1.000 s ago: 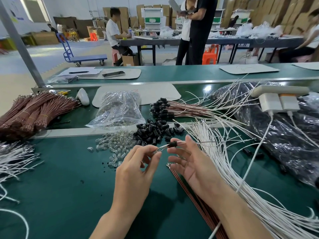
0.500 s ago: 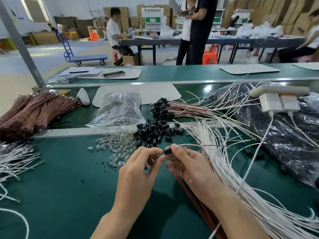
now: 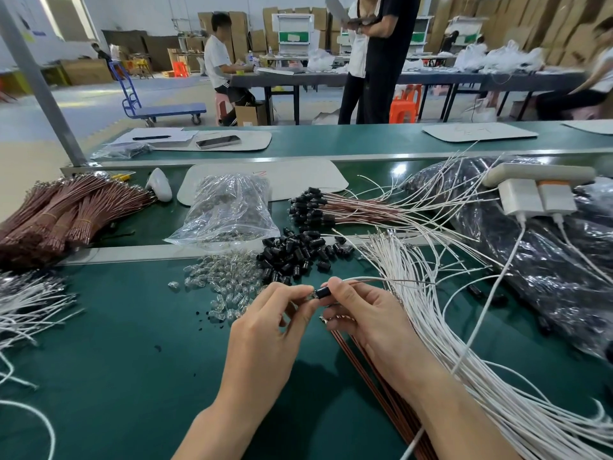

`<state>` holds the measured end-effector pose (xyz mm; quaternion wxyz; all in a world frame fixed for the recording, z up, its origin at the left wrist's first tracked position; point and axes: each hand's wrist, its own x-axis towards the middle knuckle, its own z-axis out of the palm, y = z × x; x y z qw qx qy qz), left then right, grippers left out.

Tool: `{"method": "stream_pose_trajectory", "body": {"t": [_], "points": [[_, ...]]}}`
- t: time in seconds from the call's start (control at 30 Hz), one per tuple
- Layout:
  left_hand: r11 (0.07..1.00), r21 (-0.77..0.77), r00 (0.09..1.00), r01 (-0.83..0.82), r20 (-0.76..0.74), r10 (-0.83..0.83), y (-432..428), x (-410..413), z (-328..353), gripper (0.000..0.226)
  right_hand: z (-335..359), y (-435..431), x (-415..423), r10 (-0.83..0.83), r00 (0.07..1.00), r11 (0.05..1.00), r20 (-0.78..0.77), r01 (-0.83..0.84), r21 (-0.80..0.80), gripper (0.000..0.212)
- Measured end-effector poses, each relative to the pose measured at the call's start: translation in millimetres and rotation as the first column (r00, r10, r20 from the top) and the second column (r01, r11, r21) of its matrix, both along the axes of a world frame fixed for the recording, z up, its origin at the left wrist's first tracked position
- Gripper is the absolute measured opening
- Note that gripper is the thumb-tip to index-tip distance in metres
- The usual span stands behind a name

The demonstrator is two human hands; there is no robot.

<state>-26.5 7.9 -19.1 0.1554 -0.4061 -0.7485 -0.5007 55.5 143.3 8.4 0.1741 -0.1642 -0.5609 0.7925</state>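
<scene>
My left hand (image 3: 268, 327) and my right hand (image 3: 368, 313) meet over the green work surface (image 3: 116, 376). Between their fingertips is a small black socket (image 3: 322, 292) with a clear bulb at its left end. The left fingers pinch the bulb end; the right thumb and forefinger pinch the socket, whose white and brown wire (image 3: 381, 279) trails right. Just behind lie a heap of clear bulbs (image 3: 222, 280) and a heap of black sockets (image 3: 295, 252).
A fan of white wires (image 3: 441, 327) and brown wires (image 3: 381, 386) lies under my right arm. A clear bag of bulbs (image 3: 229, 210), finished sockets with wires (image 3: 315, 207), brown wire bundles (image 3: 59, 214) and a black plastic bag (image 3: 530, 260) surround the spot. People work at tables behind.
The two hands have closed together: the bulb end in my left fingers has gone up against the black socket in my right, and the right fingers have curled around it.
</scene>
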Motion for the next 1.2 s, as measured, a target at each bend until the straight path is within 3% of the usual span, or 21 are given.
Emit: {"method": "stream_pose_trajectory", "body": {"t": [0.37,0.53,0.77,0.87,1.0,1.2], "points": [[1.0,0.001,0.998,0.029,0.047,-0.029,0.0,-1.3,0.4,0.008,-4.5,-0.3,-1.4,-0.051,0.999,0.998,-0.011,0.051,0.022,0.035],[0.997,0.061,0.992,0.04,0.117,-0.047,-0.1,-0.7,0.7,0.007,-4.8,-1.1,-0.5,0.026,0.997,0.999,-0.075,-0.023,0.04,0.041],[0.996,0.082,0.987,0.044,0.152,-0.057,1.4,-0.5,0.4,0.011,-4.6,0.0,1.1,0.039,0.997,0.995,-0.072,-0.032,0.094,0.027],[0.996,0.081,0.992,0.024,0.125,-0.034,2.1,0.1,-0.3,0.01,-5.6,-1.0,0.0,0.021,0.997,0.996,-0.078,-0.014,0.083,0.027],[0.998,0.023,0.997,-0.051,-0.049,0.052,1.2,1.1,1.1,0.007,-6.3,-1.9,-0.7,0.037,0.995,0.999,-0.092,-0.034,0.032,0.03],[0.998,0.068,1.0,-0.011,0.027,0.009,1.3,0.3,1.5,0.012,-5.2,-0.6,-0.2,0.097,0.983,0.989,-0.156,-0.113,-0.092,0.03]]}}
